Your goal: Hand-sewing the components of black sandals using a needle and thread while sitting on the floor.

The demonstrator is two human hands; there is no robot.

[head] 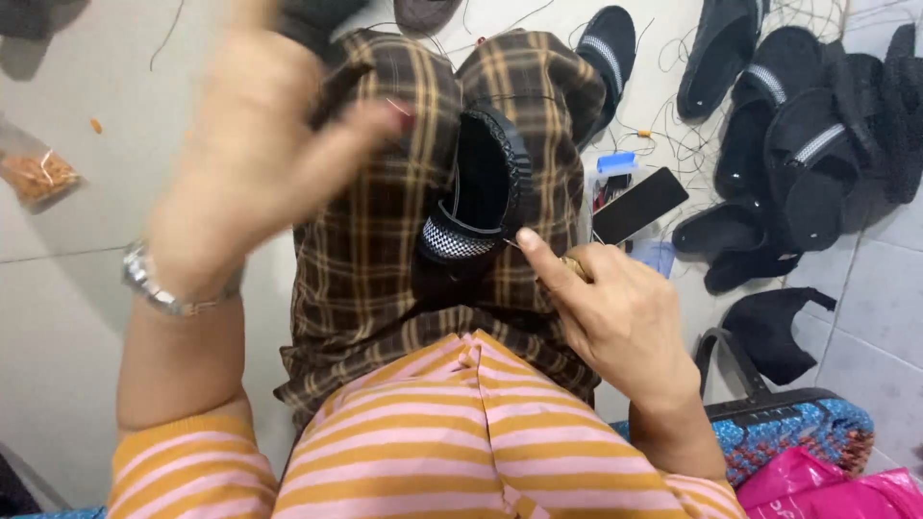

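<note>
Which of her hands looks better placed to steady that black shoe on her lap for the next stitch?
Probably the right hand. It sits low beside the black shoe wedged between the knees, thumb almost at its checkered band. The left hand is raised above the lap, blurred, apparently pinching a needle, so it is away from the shoe.

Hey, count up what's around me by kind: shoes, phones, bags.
Black shoe in the lap: 1
Black shoes and uppers on the floor: about 8; they overlap, so not exact
Black phone: 1
Pink bag: 1
Clear snack bag: 1
Total: about 12
</note>
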